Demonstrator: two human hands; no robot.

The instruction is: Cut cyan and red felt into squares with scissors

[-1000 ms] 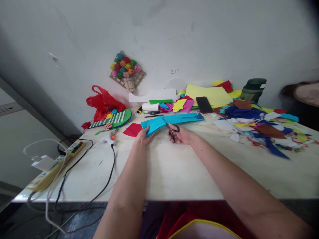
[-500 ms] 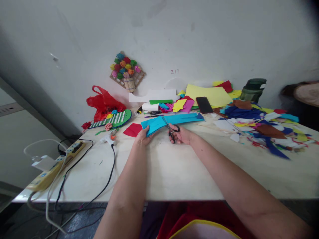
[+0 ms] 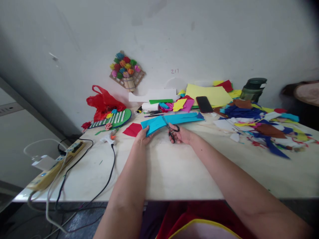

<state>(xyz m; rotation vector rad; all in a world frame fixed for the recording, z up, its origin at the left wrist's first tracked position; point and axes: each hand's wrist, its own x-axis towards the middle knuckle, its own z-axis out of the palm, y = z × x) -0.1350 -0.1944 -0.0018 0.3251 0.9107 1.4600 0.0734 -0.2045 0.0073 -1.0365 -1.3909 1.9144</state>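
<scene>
In the head view, the long bright-blue paper strip point(image 3: 178, 118) sits around the middle of the white flat-topped table point(image 3: 184, 176), a bit nearer the back edge than the front. The left hand point(image 3: 143, 135) has its left end pinched, thumb on top, fingers tucked under. The right hand point(image 3: 181, 135) has its fingers curled around the black-handled metal scissors point(image 3: 168, 125), with the blades up against the strip; can't tell how far apart they are.

Just left of the strip there's a flat red paper piece point(image 3: 133, 130), then a white glue gun point(image 3: 109, 138) with a black cord. A long cream plastic power strip point(image 3: 53, 169) runs along the left edge. Toward the back edge you've got a crumpled red plastic bag point(image 3: 104, 103) near the left corner, a black rectangular phone point(image 3: 204, 104) right of centre and a dark-green lidded bottle point(image 3: 253, 89) further right. Multicoloured paper scraps point(image 3: 270, 131) are heaped toward the right edge.
</scene>
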